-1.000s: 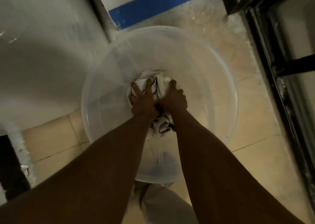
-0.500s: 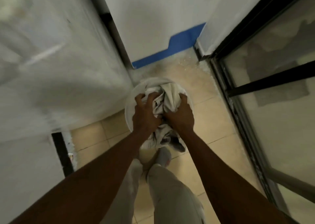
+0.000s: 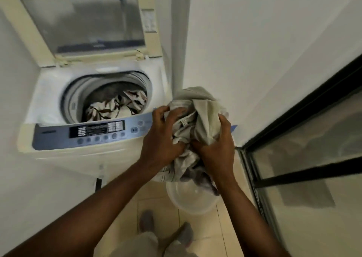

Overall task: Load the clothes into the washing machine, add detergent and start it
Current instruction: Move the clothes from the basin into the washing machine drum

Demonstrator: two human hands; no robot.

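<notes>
I see both hands clenched on one crumpled bundle of pale grey-beige and white clothes point(image 3: 197, 119), held up in the air just to the right of the white top-loading washing machine point(image 3: 94, 158). My left hand point(image 3: 162, 141) grips the bundle's left side with the fingers dug into the folds, close in front of the right end of the blue-grey control panel point(image 3: 92, 133). My right hand point(image 3: 217, 151) clasps the bundle's right and lower side, thumb up along the cloth. A darker grey piece hangs out beneath the right wrist.

The machine's cream-framed lid with its smoked window point(image 3: 86, 19) stands raised at the back edge, so the round tub opening point(image 3: 106, 98) is exposed. Inside the tub, toward its front and right wall, lies a white cloth printed with dark brown leaf shapes point(image 3: 115, 108). The bundle in my hands is outside the tub, over the gap between the machine's right front corner and the white wall point(image 3: 264, 41).

Below the bundle, on the beige tiled floor point(image 3: 156, 202), sits a clear round plastic basin point(image 3: 192, 200), partly hidden by the hanging cloth. Two feet in grey footwear point(image 3: 147, 220) stand near the bottom edge, with pale trousers below them. A black-framed glass door point(image 3: 305, 158) runs along the right side.
</notes>
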